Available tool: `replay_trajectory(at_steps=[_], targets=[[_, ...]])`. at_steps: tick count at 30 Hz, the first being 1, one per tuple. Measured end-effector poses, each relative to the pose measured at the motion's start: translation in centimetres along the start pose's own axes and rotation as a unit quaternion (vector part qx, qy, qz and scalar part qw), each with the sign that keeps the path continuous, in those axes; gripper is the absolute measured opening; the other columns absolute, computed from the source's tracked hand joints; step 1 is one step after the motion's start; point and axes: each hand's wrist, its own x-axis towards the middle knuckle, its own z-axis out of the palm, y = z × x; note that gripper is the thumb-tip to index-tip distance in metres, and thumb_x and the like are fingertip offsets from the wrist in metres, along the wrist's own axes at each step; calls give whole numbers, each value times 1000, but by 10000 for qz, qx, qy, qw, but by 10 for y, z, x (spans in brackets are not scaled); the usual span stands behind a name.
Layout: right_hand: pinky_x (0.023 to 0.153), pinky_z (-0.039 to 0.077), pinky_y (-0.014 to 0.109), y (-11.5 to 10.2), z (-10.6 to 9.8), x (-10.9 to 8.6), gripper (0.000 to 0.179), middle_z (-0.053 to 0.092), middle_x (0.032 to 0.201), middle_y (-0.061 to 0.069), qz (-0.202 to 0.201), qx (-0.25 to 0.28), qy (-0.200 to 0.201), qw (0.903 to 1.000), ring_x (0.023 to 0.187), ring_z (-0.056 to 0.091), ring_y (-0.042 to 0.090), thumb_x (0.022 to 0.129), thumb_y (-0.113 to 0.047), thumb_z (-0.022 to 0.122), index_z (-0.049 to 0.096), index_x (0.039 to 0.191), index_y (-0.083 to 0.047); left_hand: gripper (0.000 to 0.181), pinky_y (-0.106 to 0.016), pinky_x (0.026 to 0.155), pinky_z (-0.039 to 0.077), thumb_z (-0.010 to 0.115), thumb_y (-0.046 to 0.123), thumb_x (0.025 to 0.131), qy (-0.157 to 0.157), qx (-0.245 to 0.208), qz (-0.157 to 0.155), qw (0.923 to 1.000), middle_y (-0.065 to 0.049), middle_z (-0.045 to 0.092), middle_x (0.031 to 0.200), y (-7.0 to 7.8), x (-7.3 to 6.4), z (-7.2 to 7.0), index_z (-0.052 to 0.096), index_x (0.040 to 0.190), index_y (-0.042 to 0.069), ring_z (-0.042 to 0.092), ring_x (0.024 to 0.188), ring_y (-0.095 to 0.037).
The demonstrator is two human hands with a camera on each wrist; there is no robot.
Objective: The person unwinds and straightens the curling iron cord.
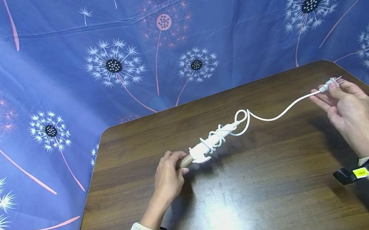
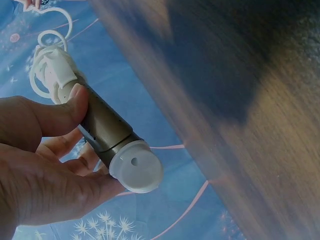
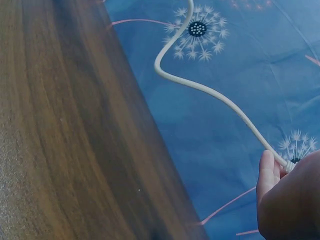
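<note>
My left hand [image 1: 168, 175] grips the brownish-gold barrel of a curling iron [image 1: 210, 143], its white handle pointing to the far right. In the left wrist view, the thumb lies along the barrel [image 2: 107, 125] and a white end cap [image 2: 137, 167] sticks out past the fingers. Loops of white cord [image 1: 221, 133] are wound around the handle. From its end the cord runs loosely to the right, one curl hanging in it. My right hand [image 1: 349, 106] pinches the white plug [image 1: 327, 85], whose metal prongs point away to the right. The right wrist view mostly hides the plug behind the hand.
Both hands are over a dark brown wooden table [image 1: 269, 181] with rounded far corners. A blue cloth [image 1: 246, 22] with dandelion prints hangs behind it and along its sides. A black band [image 1: 345, 176] with a yellow label sits at my right wrist.
</note>
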Motion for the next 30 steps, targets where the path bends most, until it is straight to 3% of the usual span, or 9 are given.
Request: replay_trajectory(at_steps=[14,30], targets=[[63,45,54,-2,-18,7,16,62,78,20,208,-379,479,9979,73,60,42,79,14,50,60,87,4,39,-33,64,40,75,6,64,-28,35,-36,10000,4,55,87,-2,2,-2,62,98,20,49,78,-15],[59,46,51,-6,-34,14,18,63,73,20,208,-856,728,9935,68,61,41,77,15,52,61,87,3,39,-33,63,40,75,6,63,-5,52,-48,10000,4,54,84,-5,3,-2,62,97,20,49,76,-16]])
